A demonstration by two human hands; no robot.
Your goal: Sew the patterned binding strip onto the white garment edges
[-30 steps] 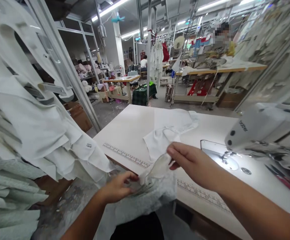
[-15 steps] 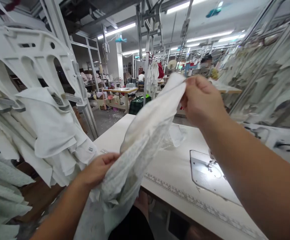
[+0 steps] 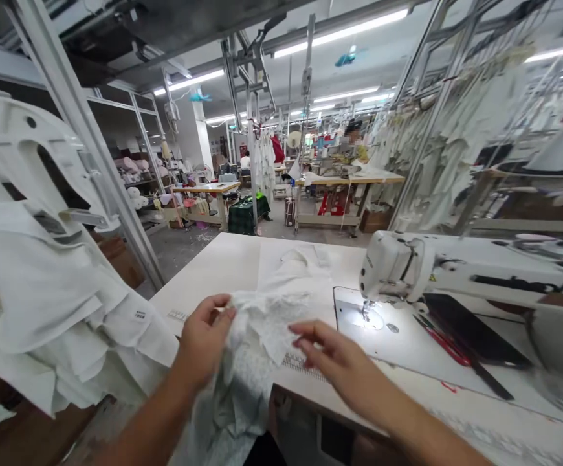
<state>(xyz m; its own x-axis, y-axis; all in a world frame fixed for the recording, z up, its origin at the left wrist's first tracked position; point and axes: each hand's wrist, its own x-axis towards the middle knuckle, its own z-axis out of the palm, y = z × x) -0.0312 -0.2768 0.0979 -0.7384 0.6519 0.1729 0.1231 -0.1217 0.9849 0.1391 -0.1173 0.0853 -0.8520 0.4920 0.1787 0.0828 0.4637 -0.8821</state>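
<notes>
White patterned knit garment [image 3: 247,369], bunched, hangs down off the front edge of the sewing table [image 3: 213,259], left of the lit needle plate [image 3: 359,317]. Left hand [image 3: 204,340] clamped on top of the bunch, thumb and fingers closed on the cloth. Right hand [image 3: 332,356] open, fingers spread, at the bunch's right side; can't tell if the fingertips [image 3: 295,329] touch it.

My read of the step: sorting out the bunched piece by hand, no sewing under way. Next move calls for finding an edge and laying it flat toward the presser foot [image 3: 367,304].

Flat white cloth piece [image 3: 301,272] lies on the table behind the bunch. Industrial sewing machine head [image 3: 393,268] at right. Printed ruler strip [image 3: 301,367] along the table edge. White garments [image 3: 33,278] hang on a rack at left.
</notes>
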